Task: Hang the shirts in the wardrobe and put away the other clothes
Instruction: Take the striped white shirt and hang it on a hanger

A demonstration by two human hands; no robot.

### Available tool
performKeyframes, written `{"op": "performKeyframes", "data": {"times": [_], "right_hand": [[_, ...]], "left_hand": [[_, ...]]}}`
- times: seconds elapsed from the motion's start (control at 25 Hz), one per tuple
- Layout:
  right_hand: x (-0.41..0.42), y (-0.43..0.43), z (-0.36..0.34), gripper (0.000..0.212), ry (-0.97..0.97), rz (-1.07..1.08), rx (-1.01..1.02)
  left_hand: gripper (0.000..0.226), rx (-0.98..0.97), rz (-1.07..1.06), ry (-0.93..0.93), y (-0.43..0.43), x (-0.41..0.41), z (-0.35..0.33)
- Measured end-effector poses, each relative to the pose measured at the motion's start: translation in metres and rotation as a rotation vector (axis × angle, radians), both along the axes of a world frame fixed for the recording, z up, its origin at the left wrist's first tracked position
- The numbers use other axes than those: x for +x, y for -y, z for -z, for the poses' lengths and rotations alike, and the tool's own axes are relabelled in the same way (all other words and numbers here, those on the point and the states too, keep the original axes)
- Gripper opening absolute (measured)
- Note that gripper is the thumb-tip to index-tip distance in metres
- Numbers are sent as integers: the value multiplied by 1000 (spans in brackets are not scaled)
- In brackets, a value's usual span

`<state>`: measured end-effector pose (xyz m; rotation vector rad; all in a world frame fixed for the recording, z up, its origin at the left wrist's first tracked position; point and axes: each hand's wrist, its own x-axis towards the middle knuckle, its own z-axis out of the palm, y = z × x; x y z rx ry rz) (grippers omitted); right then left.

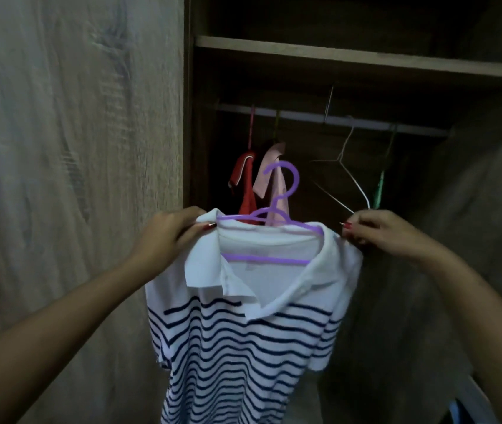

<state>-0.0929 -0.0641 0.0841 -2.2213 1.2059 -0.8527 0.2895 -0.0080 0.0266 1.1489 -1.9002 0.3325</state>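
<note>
Dim wardrobe (335, 55), red shirt (245, 179), pink shirt (269, 171), wire hanger (339, 159), left hand (167, 234) and right hand (378, 231) pinching striped shirt (243, 332)

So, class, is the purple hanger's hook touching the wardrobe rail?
Apart. The head view shows the hook well below the rail, with dark wardrobe space between them.

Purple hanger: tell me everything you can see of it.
The purple hanger looks like thin plastic: open hook, sloped arms, straight lower bar. It sits upright inside the neck of the striped shirt, hook free, not yet on the rail. The left hand and right hand pinch the shirt at its two ends.
</note>
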Motion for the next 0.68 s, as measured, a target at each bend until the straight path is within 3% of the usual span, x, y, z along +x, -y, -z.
{"op": "performKeyframes", "data": {"times": [0.12, 0.16, 0.28, 0.56, 0.64, 0.68], "right_hand": [[-8, -13, -10, 51, -70, -73, 47], [-8, -19, -14, 54, -122, -77, 73], [-9, -42, -30, 36, -138, -81, 120], [-57, -106, -53, 23, 228, 29, 331], [-67, -118, -59, 30, 253, 110, 311], [-72, -122, -63, 44, 239, 140, 301]], "left_hand": [[36, 3, 69, -81, 5, 2, -16], [35, 27, 92, -105, 9, 1, -22], [35, 82, 138, -133, 20, -11, -34], [36, 176, 370, -104, 48, -87, -58], [35, 214, 371, 22, 62, -106, -62], [40, 244, 313, 134, 71, -115, -64]]}}
